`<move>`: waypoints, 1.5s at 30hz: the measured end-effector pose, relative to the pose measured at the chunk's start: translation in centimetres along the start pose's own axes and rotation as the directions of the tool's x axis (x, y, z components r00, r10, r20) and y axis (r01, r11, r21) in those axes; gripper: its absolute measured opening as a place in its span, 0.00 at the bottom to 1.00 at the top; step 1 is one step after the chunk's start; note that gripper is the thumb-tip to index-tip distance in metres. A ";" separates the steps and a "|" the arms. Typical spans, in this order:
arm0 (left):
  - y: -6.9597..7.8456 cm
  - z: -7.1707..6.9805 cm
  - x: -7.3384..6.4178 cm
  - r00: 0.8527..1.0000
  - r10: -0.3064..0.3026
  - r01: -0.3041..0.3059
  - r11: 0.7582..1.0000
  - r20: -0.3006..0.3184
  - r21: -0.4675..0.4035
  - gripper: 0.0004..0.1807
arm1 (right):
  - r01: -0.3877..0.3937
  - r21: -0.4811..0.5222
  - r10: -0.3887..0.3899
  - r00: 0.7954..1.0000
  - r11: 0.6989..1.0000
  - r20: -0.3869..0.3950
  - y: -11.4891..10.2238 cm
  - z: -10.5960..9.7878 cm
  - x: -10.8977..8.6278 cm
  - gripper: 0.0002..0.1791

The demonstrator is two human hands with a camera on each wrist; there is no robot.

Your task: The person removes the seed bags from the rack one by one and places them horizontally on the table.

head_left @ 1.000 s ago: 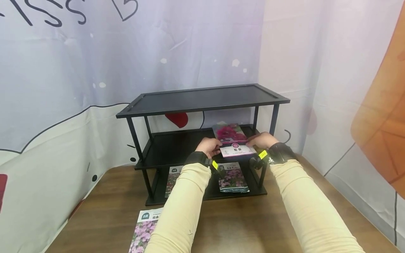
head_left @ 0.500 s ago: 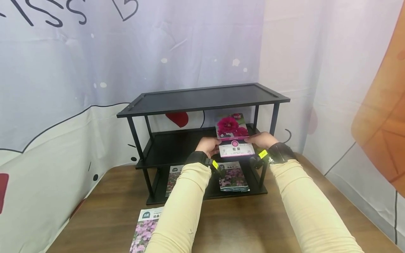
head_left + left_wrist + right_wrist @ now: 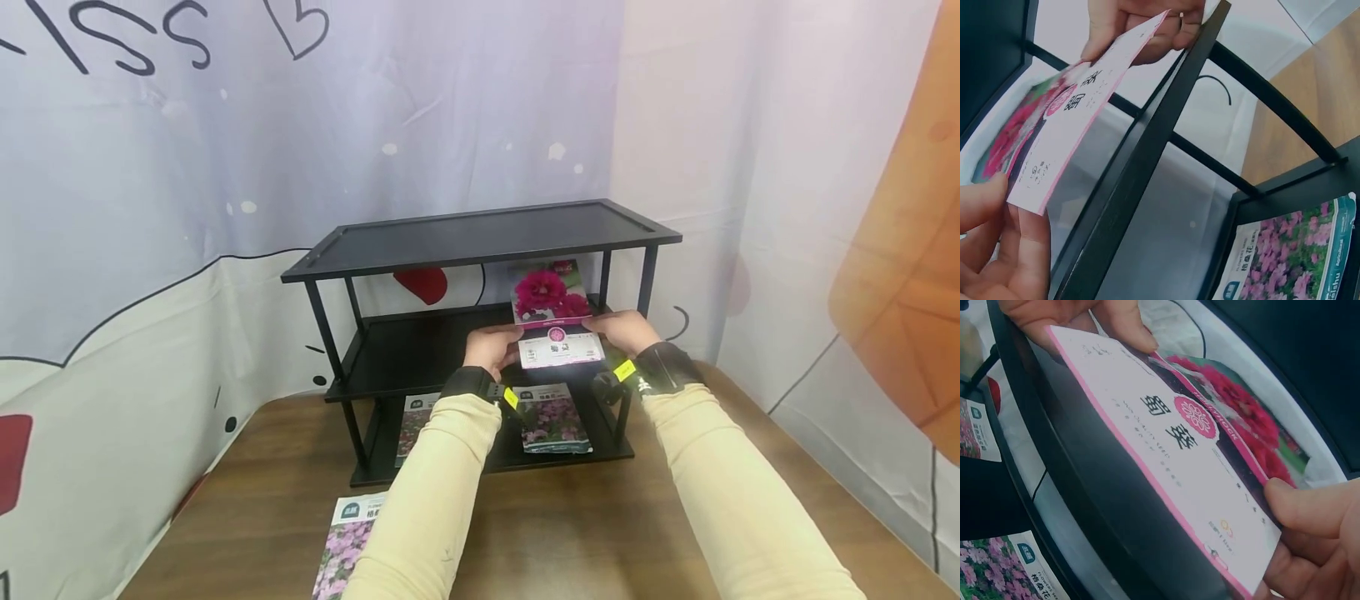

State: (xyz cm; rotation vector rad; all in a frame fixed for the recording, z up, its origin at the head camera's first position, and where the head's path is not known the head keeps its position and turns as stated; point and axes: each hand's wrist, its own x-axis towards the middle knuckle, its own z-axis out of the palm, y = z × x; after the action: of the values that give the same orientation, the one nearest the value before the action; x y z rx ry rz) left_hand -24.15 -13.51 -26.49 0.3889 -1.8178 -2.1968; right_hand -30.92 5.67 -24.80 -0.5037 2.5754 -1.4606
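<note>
A seed packet (image 3: 551, 293) with magenta flowers and a white lower label printed HOLLYHOCK is between my hands at the right of the middle shelf (image 3: 427, 354). My left hand (image 3: 491, 346) pinches its left side, thumb on the front face. The opposite side is pinched by my right hand (image 3: 624, 331) in the same way. In the right wrist view the label (image 3: 1166, 450) faces up toward the camera, and the packet is tilted. Its label end juts past the shelf's front edge (image 3: 1141, 169) in the left wrist view. Fingers behind the packet are partly hidden.
The black rack's top panel (image 3: 480, 237) overhangs the hands. On the bottom shelf lie a pink-flower packet (image 3: 553, 421) at the right and another packet (image 3: 414, 425) partly behind my left sleeve. One more packet (image 3: 347, 542) lies on the wooden table (image 3: 247, 500), partly covered by that sleeve.
The packet's far end has tipped upward, so its flower picture shows more fully. Both hands keep their grip and have risen slightly. The other packets stay put.
</note>
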 end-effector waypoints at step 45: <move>1.2 -5.3 -1.8 0.986 0.097 -0.112 0.988 0.137 0.107 0.17 | 0.003 0.326 -0.020 0.999 0.945 0.050 -1.5 2.8 -1.1 0.23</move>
State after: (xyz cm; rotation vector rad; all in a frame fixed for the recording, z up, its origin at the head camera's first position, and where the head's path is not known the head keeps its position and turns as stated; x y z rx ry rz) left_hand -20.50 -17.90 -26.15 0.1700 -1.9913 -2.0983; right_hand -28.81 3.14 -25.04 -0.5013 2.2281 -1.8038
